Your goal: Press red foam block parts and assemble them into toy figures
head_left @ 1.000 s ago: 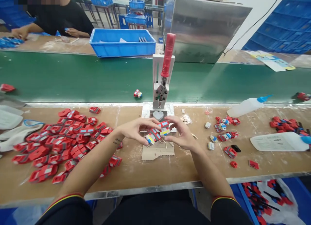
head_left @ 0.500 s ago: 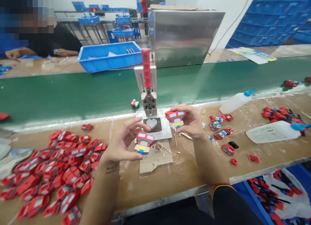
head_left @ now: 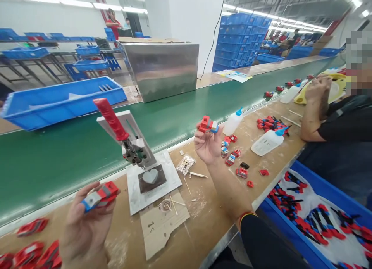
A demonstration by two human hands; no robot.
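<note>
My left hand (head_left: 88, 226) is closed round a red toy vehicle piece (head_left: 108, 192) with grey, white and blue parts, held above the table at the lower left. Higher up and to the right, my right hand (head_left: 209, 147) grips a similar red toy vehicle piece (head_left: 205, 123) with a blue and white end. Between the hands stands a toggle press (head_left: 135, 149) with a red handle (head_left: 112, 119). A grey heart-shaped pad (head_left: 150, 176) lies on its base. Several red toy pieces (head_left: 29, 251) lie near my left hand.
Cotton swabs (head_left: 186, 164) and torn cardboard (head_left: 164, 236) lie by the press. Glue bottles (head_left: 267, 142) and more toy pieces (head_left: 231, 159) are to the right. Behind runs a green conveyor belt (head_left: 171, 119). A co-worker (head_left: 334, 114) sits at the right, beside a blue bin (head_left: 314, 232).
The view has swung right, bringing the co-worker on the right into sight. My hands have moved farther apart, each still holding its toy piece, and both pieces are turned differently.
</note>
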